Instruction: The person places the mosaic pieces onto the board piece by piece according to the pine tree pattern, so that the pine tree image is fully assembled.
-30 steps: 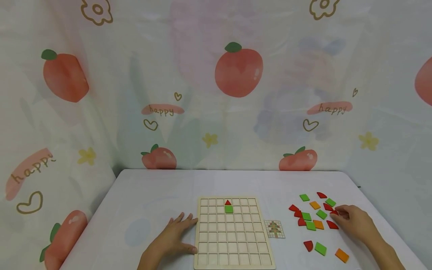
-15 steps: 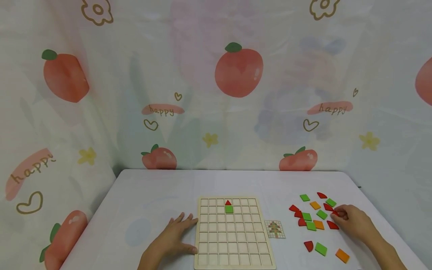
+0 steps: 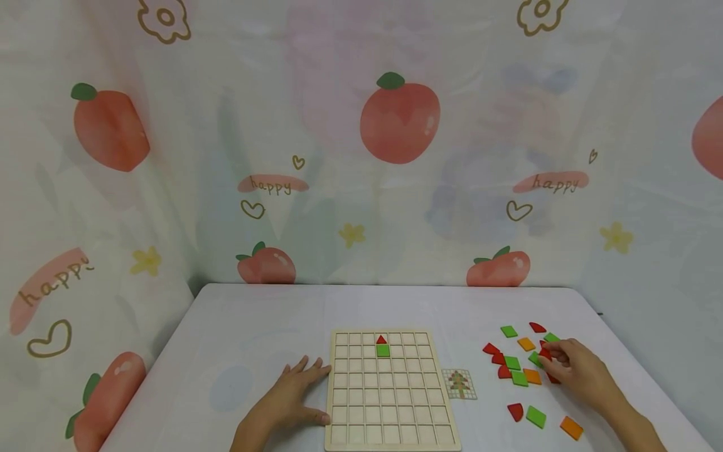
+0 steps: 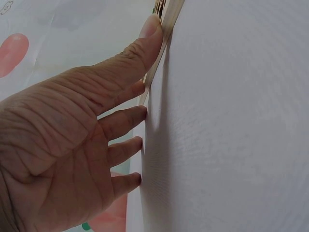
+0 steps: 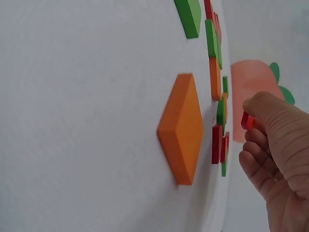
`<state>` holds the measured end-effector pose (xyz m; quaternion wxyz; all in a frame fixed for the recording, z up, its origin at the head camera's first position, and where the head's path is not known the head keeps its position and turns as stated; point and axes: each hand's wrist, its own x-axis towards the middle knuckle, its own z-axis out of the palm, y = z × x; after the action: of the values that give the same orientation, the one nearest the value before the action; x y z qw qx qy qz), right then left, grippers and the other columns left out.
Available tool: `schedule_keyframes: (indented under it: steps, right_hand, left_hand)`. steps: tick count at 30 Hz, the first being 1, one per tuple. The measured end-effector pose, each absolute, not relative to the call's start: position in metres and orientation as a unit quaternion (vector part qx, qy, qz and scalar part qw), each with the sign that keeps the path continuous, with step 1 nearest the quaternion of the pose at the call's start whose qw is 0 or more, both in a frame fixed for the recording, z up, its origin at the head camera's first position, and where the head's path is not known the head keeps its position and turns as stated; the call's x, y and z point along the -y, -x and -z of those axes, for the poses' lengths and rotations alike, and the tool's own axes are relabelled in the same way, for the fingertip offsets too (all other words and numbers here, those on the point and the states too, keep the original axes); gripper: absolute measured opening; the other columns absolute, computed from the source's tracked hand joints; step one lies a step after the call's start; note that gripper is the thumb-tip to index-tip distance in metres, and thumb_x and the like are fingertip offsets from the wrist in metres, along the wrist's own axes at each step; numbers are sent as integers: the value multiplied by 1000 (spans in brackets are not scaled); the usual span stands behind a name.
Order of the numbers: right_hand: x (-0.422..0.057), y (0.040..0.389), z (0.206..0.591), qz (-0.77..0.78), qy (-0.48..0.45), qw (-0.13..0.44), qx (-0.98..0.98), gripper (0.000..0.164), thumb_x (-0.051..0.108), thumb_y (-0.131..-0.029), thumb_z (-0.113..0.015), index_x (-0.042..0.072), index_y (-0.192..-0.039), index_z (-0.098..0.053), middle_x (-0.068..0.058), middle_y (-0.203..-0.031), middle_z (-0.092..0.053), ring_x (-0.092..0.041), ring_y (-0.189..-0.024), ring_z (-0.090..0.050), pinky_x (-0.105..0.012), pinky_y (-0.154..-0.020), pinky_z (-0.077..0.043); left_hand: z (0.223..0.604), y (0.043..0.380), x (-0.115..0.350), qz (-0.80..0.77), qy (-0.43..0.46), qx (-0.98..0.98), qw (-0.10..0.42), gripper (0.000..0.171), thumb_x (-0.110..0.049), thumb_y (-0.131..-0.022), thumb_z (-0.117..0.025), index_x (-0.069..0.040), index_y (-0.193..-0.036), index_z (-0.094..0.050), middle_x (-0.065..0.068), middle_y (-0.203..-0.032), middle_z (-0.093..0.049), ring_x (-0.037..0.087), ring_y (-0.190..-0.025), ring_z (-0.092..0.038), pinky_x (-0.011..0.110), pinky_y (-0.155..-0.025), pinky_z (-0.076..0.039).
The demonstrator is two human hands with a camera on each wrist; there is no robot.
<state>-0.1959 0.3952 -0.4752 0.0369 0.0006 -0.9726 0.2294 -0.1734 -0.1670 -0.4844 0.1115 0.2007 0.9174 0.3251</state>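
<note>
The grip of the right hand is a close pinch, thumb and finger on 1 red piece raised above the tabletop, over loose red, green and orange pieces. To its left, 1 picture card lies just beside the gridded board, which holds 1 red triangle above 1 green square. The left hand, fingers spread, touches the board's left edge.

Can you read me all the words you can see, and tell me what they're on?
"happy": left pink stripe on the back cloth
"happy": right pink stripe on the back cloth
"happy": slanted pink stripe on the left side cloth
Picture card: too small to tell if it has writing.
Grid board and coloured pieces: no words that I can see.
</note>
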Motion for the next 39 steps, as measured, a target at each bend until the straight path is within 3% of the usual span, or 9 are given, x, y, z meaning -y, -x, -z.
schedule_keyframes:
  steps: [3, 5, 16, 22, 26, 34, 39]
  right_hand:
    - [-385, 193, 475, -227, -19, 61, 972, 44, 19, -89, -80, -11, -116, -65, -10, -98, -64, -23, -87, -58, -10, -64, -49]
    - [-380, 192, 476, -229, -30, 73, 970, 41, 17, -88, -80, -10, -115, -66, -9, -98, -64, -24, -88, -59, -10, -65, -49]
    - [-342, 186, 474, -244, -73, 89, 963, 37, 17, -85, -83, 0, -114, -68, -6, -103, -65, -22, -90, -60, -21, -71, -58]
    - [-322, 187, 475, -243, -119, 122, 955, 32, 14, -83, -85, 5, -110, -71, 3, -97, -65, -18, -86, -62, -25, -72, -60]
    - [-307, 187, 475, -248, -144, 139, 948, 30, 13, -84, -85, 7, -110, -72, 5, -101, -65, -14, -86, -63, -25, -74, -61]
    - [-273, 191, 476, -257, -195, 162, 933, 26, 8, -82, -85, 7, -106, -72, 11, -92, -60, -12, -81, -59, -25, -71, -58]
    - [-256, 192, 476, -265, -228, 147, 925, 25, 10, -84, -84, 8, -106, -71, 12, -92, -58, -11, -82, -56, -26, -70, -56]
  left_hand:
    - [484, 173, 166, -325, -198, -917, 115, 95, -39, -66, -92, -8, -148, -54, 22, -157, -44, 50, -151, -24, 70, -121, -12]
    - [484, 172, 166, -327, -198, -917, 116, 95, -39, -66, -92, -8, -148, -54, 22, -157, -44, 50, -151, -24, 70, -121, -12]
    - [486, 171, 167, -325, -202, -917, 115, 95, -40, -66, -92, -6, -147, -54, 24, -156, -44, 52, -150, -25, 72, -120, -13]
    - [486, 171, 166, -322, -193, -919, 121, 95, -41, -66, -92, -8, -148, -54, 22, -156, -44, 51, -150, -24, 71, -120, -13]
    - [485, 172, 165, -319, -188, -921, 124, 95, -41, -66, -91, -9, -148, -54, 21, -157, -44, 50, -151, -24, 69, -121, -13]
    - [482, 172, 167, -324, -198, -917, 121, 95, -41, -68, -91, -7, -148, -54, 22, -157, -44, 50, -150, -24, 70, -121, -13]
    - [482, 172, 167, -325, -203, -917, 113, 95, -40, -67, -92, -7, -148, -54, 23, -156, -44, 51, -150, -25, 71, -120, -13]
